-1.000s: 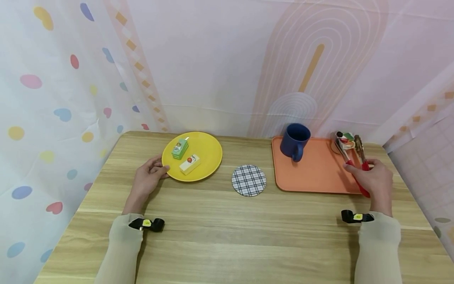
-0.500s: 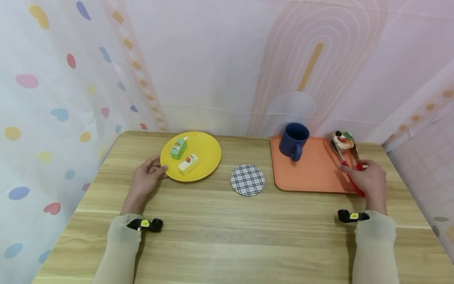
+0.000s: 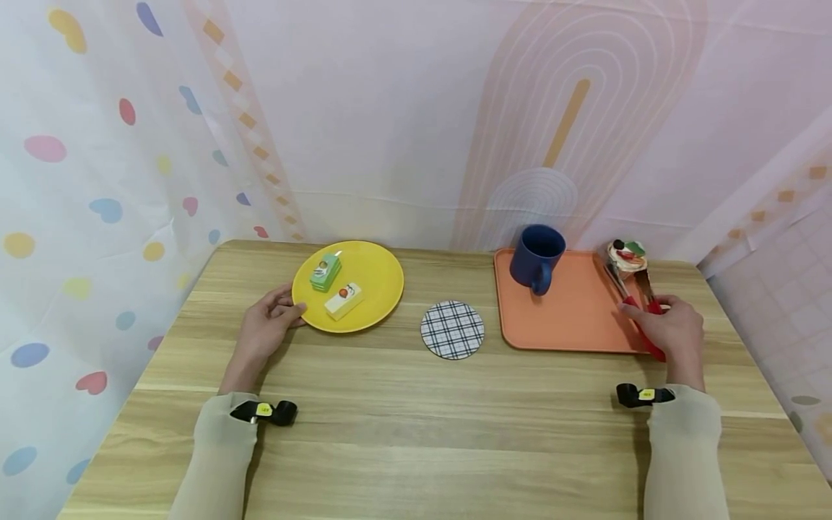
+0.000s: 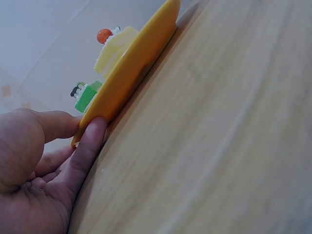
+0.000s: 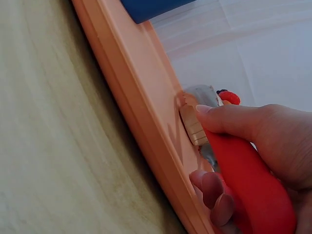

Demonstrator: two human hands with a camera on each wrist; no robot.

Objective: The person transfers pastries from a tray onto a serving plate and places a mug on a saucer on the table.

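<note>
My left hand (image 3: pixel 269 321) pinches the near-left rim of a round yellow plate (image 3: pixel 383 289), thumb on top and fingers beneath. On the plate lie a green toy cake slice (image 3: pixel 325 273) and a pale yellow one (image 3: pixel 344 300) with a small red ball on it. My right hand (image 3: pixel 672 331) grips red-handled tongs (image 5: pixel 243 170) over the right part of an orange tray (image 3: pixel 552 325). Their metal ends reach either side of a cream-topped toy cupcake (image 3: pixel 627 258) with a green leaf and red fruit pieces. Contact between the tong ends and the cupcake is hard to make out.
A blue mug (image 3: pixel 537 253) stands at the tray's back left, its handle toward me. Between plate and tray lies a round checked coaster (image 3: pixel 453 329) on the wooden table (image 3: pixel 455 433). Printed cloth (image 3: pixel 390 130) hangs behind the table.
My right hand and the tongs have moved slightly left, and the cupcake shows a small leftward shift. The left hand keeps its grip on the plate. The head view has drifted a little.
</note>
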